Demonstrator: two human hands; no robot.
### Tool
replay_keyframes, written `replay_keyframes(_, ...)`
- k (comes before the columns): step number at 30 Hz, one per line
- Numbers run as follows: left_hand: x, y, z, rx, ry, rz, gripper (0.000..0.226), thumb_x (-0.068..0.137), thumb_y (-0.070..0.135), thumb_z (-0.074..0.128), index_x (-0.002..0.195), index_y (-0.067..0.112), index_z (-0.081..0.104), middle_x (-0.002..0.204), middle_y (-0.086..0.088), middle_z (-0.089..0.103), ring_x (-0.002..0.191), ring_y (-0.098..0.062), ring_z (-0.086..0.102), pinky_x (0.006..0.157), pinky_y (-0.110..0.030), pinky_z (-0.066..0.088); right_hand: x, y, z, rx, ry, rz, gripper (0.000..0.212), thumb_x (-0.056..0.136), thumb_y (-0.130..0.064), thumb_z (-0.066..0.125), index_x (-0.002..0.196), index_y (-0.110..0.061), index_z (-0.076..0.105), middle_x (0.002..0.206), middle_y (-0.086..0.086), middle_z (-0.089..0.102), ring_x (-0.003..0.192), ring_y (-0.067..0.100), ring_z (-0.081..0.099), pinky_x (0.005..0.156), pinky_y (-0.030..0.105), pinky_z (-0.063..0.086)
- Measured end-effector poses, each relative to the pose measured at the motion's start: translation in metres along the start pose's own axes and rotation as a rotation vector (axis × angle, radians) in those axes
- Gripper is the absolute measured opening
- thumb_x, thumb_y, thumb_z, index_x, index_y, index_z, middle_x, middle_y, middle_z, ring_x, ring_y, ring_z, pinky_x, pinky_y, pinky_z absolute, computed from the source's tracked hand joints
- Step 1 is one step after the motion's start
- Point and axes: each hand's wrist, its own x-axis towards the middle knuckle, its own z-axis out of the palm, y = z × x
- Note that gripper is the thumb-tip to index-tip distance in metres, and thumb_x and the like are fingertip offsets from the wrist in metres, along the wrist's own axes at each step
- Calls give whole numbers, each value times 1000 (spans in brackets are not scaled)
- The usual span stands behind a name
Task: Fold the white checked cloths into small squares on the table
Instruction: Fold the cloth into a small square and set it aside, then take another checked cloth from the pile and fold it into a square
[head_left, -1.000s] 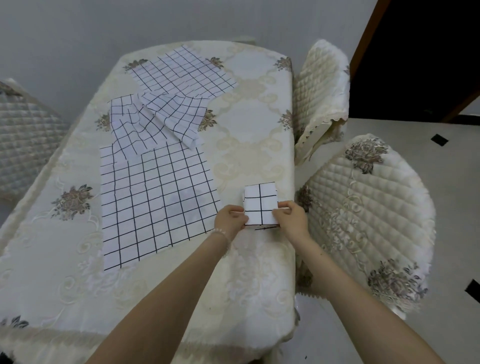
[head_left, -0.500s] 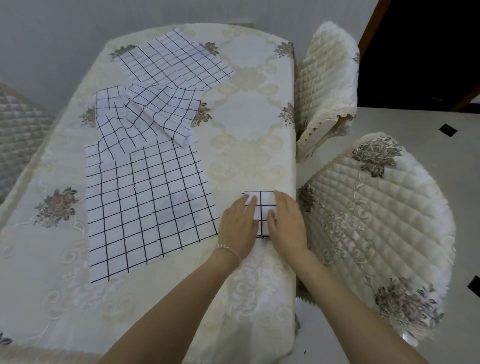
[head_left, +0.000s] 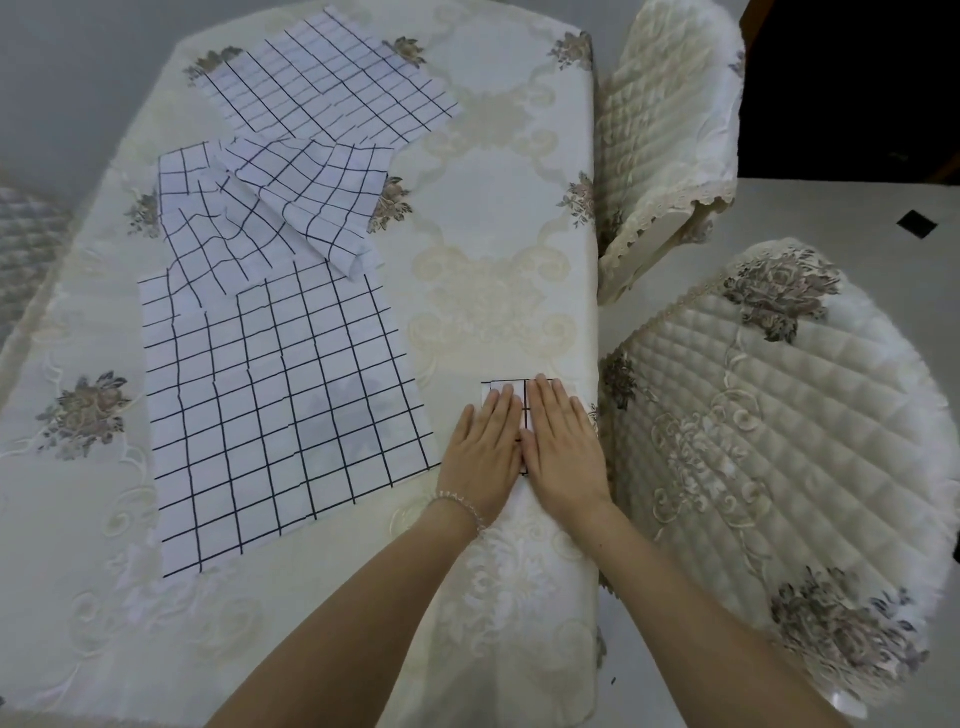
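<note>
Here the folded cloth (head_left: 506, 388) lies under both flat hands (head_left: 524, 452)

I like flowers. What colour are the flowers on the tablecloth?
Grey-brown flowers on cream tablecloth, head view.

We see thin matt woven cloths (head_left: 280, 410), white with black checks; the tablecloth (head_left: 498, 218) looks a satiny cream damask with embroidered flowers; the chair covers (head_left: 810, 447) are quilted, padded fabric.
</note>
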Motion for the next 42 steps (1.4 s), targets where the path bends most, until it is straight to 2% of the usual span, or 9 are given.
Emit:
replay_keyframes(6, 4, -9, -4, 33, -29, 58, 55, 96, 32, 14, 143, 9, 32, 151, -7, 33, 140, -20, 31, 110, -42, 35, -4, -13, -2, 3, 10, 112, 56, 100, -33, 21, 148, -5, 29, 155, 10, 28, 144, 22, 26, 117, 30, 2)
replay_keyframes(10, -1, -13, -21, -17, -9, 65, 55, 95, 33, 22, 137, 8, 45, 145, -7, 43, 134, -21, 41, 107, -42, 38, -5, -12, -1, -29, 3, 103, 59, 99, -36, 20, 150, -7, 25, 157, 8, 24, 145, 21, 21, 118, 31, 0)
replay_keyframes(18, -78, -93, -27, -62, 185, -140, 45, 88, 19, 39, 129, 4, 54, 132, -10, 56, 123, -26, 53, 104, -44, 41, 5, -63, -16, 76, 76, -37, 56, 95, -29, 30, 144, -3, 37, 149, 12, 40, 140, 29, 34, 117, 35, 10)
replay_keyframes(22, -125, -142, -24, -69, 224, -304, 44, 74, 8, 73, 115, 7, 60, 120, -13, 62, 112, -29, 59, 102, -43, 42, 4, -120, -2, 115, -16, -216, 56, 93, -27, 27, 141, -4, 43, 145, 12, 46, 138, 30, 37, 118, 37, 23)
replay_keyframes(28, -156, -168, -26, -115, 183, -373, 36, 62, 17, 84, 95, 15, 68, 106, -6, 68, 92, -26, 66, 88, -41, 51, -4, -165, 26, 139, -155, -372, 48, 82, -19, 41, 125, -4, 59, 128, 13, 61, 121, 32, 57, 96, 46, 50)
replay_keyframes(33, -155, -170, -33, -124, 158, -404, 14, 69, 15, 74, 73, 18, 61, 76, 3, 65, 68, -22, 62, 85, -32, 36, -14, -168, 25, 92, -104, -409, 42, 78, -25, 44, 111, -8, 63, 117, 11, 64, 109, 28, 62, 88, 38, 54)
replay_keyframes(36, -159, -168, -49, -151, 32, -473, 5, 92, 13, 50, 91, 16, 53, 74, 2, 63, 76, -23, 61, 108, -37, 27, -20, -169, 15, 81, -99, -440, 37, 68, -26, 61, 103, -15, 63, 102, 1, 64, 98, 22, 60, 87, 36, 50)
replay_keyframes(38, -165, -168, -63, -159, 92, -462, 11, 99, 17, 35, 96, 18, 45, 72, 5, 55, 79, -22, 58, 112, -34, 17, -23, -170, 6, 68, -107, -451, 37, 59, -21, 63, 96, -17, 62, 89, -3, 64, 85, 21, 61, 78, 34, 50)
replay_keyframes(42, -182, -177, -93, -201, 209, -398, 9, 97, 23, 47, 89, 19, 47, 72, 2, 61, 77, -22, 57, 105, -35, 31, -23, -173, -23, 276, -56, -350, 35, 65, -2, 55, 97, -14, 63, 87, -3, 64, 81, 20, 59, 72, 28, 45)
